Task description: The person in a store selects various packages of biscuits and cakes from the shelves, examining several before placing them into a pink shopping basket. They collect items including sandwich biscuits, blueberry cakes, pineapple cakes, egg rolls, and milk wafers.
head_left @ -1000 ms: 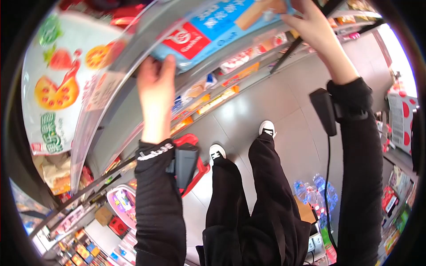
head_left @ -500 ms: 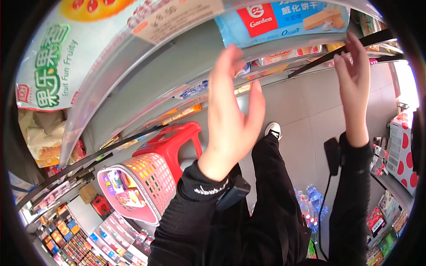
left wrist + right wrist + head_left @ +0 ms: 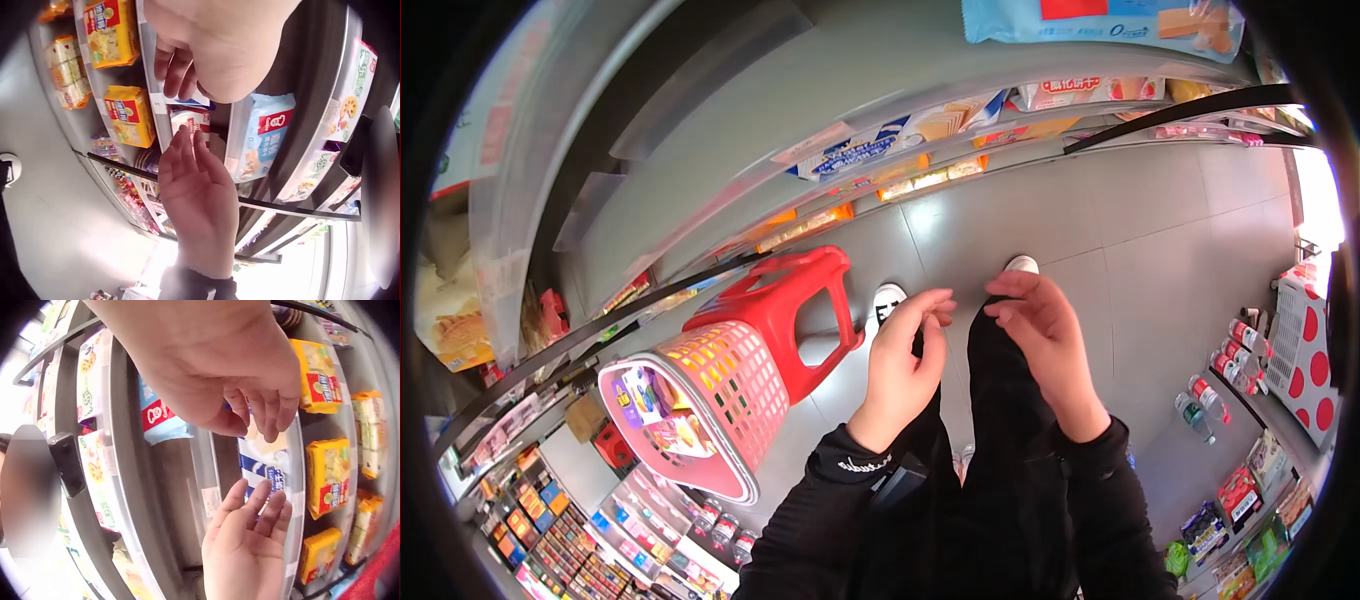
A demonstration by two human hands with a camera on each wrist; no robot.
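Both hands hang in front of my body at waist height and hold nothing. My left hand (image 3: 908,350) and my right hand (image 3: 1040,330) face each other with loosely curled fingers, the fingertips a small gap apart. The left wrist view has the left hand (image 3: 215,50) close at the top and the right hand (image 3: 194,187) below it. In the right wrist view the right hand (image 3: 231,375) is above the left hand (image 3: 250,550). A blue wafer pack (image 3: 1100,18) lies on the top shelf, far above both hands.
A red shopping basket (image 3: 725,385) with goods inside stands on the floor to my left. Shelves of snack packs (image 3: 880,150) run along the left and top. Yellow biscuit packs (image 3: 325,475) fill the lower shelves. More goods and bottles (image 3: 1220,370) line the right side.
Both hands let go of the blue wafer pack on the top shelf and dropped to waist height. The pack stays on the shelf. The head view has tilted down.
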